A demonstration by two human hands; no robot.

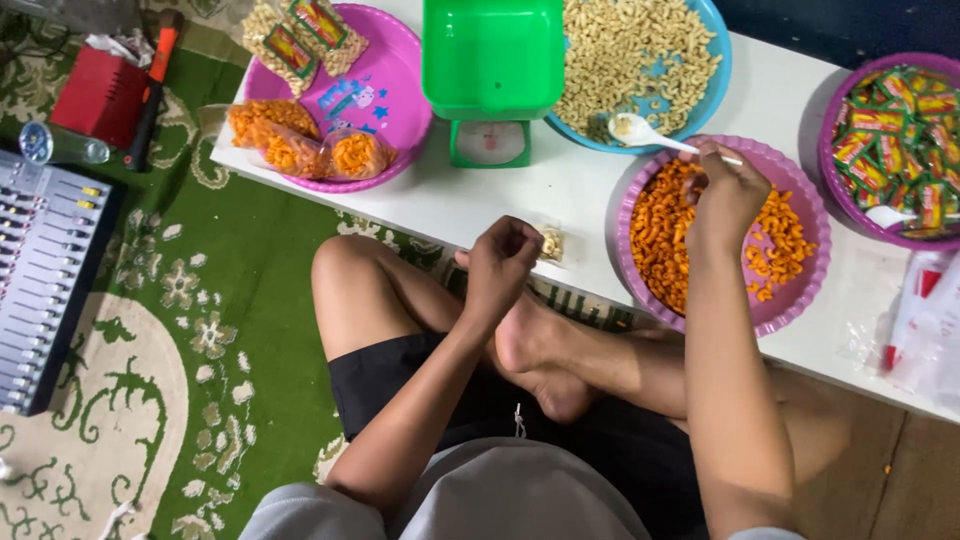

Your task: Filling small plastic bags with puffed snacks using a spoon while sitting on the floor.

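— What do I have on the left?

— My left hand (503, 262) is curled at the white table's edge (590, 200), fingers pinched around a small clear bag (549, 244) partly filled with pale snack.

— And the right?

— My right hand (727, 195) is closed on the white spoon (645, 132) above the purple tray of orange snacks (800, 290). I'd keep the spoon level and the bag mouth wide.

— Room?

— Tight: the green scale (490, 75) and blue tray (715, 90) crowd behind; bare tabletop lies between the hands.
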